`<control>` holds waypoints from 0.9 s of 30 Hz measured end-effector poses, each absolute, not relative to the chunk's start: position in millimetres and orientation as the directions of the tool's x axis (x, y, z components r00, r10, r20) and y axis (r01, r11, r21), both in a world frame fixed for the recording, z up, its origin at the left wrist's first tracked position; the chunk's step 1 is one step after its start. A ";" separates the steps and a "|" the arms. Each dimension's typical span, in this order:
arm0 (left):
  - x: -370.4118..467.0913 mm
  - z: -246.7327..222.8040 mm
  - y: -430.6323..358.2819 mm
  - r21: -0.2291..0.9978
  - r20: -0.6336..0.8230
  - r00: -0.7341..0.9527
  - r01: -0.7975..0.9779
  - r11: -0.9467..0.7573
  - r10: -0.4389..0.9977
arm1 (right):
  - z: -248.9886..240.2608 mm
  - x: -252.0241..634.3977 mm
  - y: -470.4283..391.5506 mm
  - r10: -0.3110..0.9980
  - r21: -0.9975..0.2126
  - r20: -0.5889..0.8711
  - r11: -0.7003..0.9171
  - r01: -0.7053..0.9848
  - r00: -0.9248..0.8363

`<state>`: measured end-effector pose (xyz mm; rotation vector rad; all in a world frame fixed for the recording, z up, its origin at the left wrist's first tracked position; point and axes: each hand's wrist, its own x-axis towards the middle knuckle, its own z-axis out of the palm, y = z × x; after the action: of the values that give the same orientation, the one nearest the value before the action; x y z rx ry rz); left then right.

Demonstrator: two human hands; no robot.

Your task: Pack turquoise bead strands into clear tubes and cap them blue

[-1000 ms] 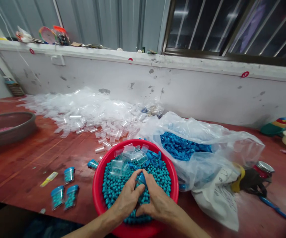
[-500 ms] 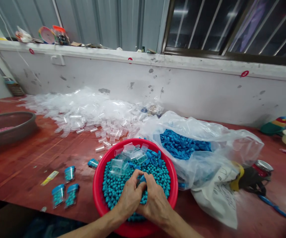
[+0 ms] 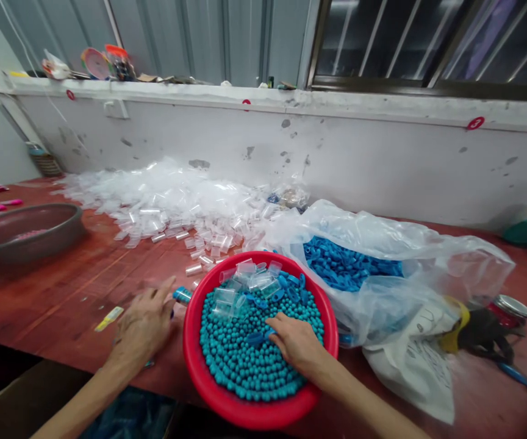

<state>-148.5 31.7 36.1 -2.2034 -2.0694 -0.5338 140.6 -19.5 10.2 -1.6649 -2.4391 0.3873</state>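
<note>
A red basin [image 3: 330, 323] holds teal beads [image 3: 240, 360], with clear plastic containers [image 3: 224, 302] and blue caps [image 3: 295, 283] at its far side. My right hand [image 3: 295, 341] is over the beads, its fingertips closed on a blue piece [image 3: 260, 337]. To the left of the basin, my left hand [image 3: 147, 323] is low over the table and blurred by motion; it covers the spot where small filled containers stood, and whether it holds anything is unclear. One filled container with a blue cap [image 3: 182, 295] lies against the basin's left rim.
Clear empty containers [image 3: 172, 195] are heaped along the wall. A plastic bag [image 3: 446, 262] of blue caps lies right of centre, beside a white cloth bag [image 3: 410, 360] and a lidded jar [image 3: 513, 311]. A grey basin [image 3: 62, 228] and a yellow strip [image 3: 108, 319] are at left.
My hands were together over the beads and have parted. The left has moved out of the basin to the table; the right stays over the beads. The view has shifted slightly.
</note>
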 end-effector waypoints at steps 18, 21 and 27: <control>-23.1 -20.5 48.6 -0.026 -0.015 0.796 0.604 -0.796 0.605 | 8.8 169.2 3.6 0.920 -0.345 -0.066 0.342 0.874 -0.386; -15.2 -11.9 40.3 0.342 -0.198 0.647 0.749 -0.567 0.736 | 7.7 182.3 4.5 0.949 -0.693 0.008 0.232 0.683 -0.315; 32.5 -32.9 36.0 0.534 -0.478 0.525 0.810 -0.242 0.704 | 0.7 185.0 2.7 0.968 -0.934 -0.149 -0.070 0.351 -0.202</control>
<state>32.5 36.0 -32.9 -3.3366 -2.0495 0.2964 185.0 2.7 0.7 -1.4381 -1.5890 1.2805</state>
